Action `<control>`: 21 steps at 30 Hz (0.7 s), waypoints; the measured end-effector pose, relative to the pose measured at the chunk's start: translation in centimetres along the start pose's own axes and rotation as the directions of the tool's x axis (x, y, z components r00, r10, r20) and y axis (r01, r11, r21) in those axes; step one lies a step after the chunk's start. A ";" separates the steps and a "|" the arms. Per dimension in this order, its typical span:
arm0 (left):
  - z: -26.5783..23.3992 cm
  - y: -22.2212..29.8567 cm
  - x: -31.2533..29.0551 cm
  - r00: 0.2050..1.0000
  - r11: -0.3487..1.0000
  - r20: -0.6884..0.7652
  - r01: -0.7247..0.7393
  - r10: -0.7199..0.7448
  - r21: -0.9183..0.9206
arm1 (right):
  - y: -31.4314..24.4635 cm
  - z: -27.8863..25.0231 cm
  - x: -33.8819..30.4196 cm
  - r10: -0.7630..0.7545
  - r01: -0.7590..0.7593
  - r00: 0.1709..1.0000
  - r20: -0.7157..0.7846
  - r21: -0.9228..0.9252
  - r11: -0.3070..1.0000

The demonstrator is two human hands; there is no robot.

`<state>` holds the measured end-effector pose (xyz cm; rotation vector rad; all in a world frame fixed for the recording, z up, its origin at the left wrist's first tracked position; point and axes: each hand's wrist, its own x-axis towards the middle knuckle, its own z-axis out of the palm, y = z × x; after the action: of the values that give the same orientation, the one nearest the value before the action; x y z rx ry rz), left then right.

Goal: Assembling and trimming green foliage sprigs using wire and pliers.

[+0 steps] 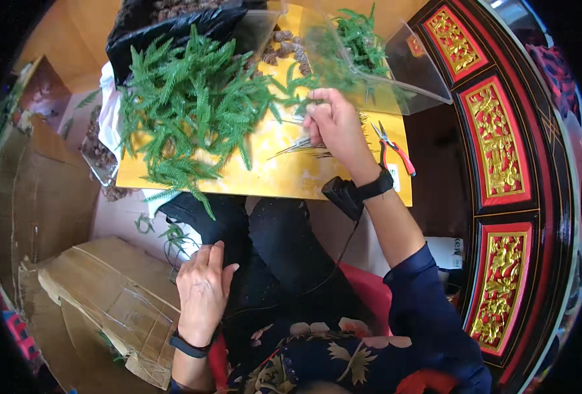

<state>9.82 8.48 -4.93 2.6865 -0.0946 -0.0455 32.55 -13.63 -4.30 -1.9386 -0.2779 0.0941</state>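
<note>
My right hand (pixel 337 125) is over the yellow tabletop (pixel 258 174), its fingers curled into a pinch. A green artificial fir sprig (pixel 294 85) reaches toward the fingertips; whether they hold it or something smaller is hidden by blur. Thin wire stems (pixel 310 146) lie beneath this hand. Just right of them are pliers (pixel 393 150) with red and black handles. My left hand (pixel 202 282) hovers near my left thigh, back up, fingers stretched out and holding nothing. A large heap of green sprigs (pixel 199 105) covers the table's left half, some hanging over its front edge.
Pine cones fill a black-lined box (pixel 172 26) at the back; loose cones (pixel 284 49) lie beside it. A clear plastic bin (pixel 409 88) holds more sprigs. A corded black box (pixel 344 197) sits at the front edge. Cardboard (pixel 107 282) lies left, carved red-and-gold panels (pixel 497 141) stand right.
</note>
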 end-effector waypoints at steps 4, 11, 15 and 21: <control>-0.4 0.8 0.1 0.997 0.999 -0.076 0.021 -0.018 0.038 | 1.0 0.5 -0.7 -0.104 0.108 0.994 -0.033 0.154 0.982; -3.0 5.4 8.0 0.972 0.984 -0.151 -0.175 0.178 0.031 | 1.7 -3.9 -3.0 -0.175 0.188 0.973 -0.154 0.073 0.980; -2.6 7.0 16.7 0.931 0.936 -0.155 -0.303 0.332 0.180 | 1.4 -4.7 -4.2 -0.273 0.256 0.914 -0.299 -0.097 0.962; 0.4 8.0 26.1 0.928 0.876 -0.141 -0.265 0.345 0.404 | -0.3 -5.7 -4.9 -0.257 0.249 0.909 -0.329 -0.067 0.966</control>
<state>35.34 -0.83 -2.22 3.0023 -0.5130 0.3942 28.90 -19.82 -2.16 -1.8873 -0.3003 -0.4107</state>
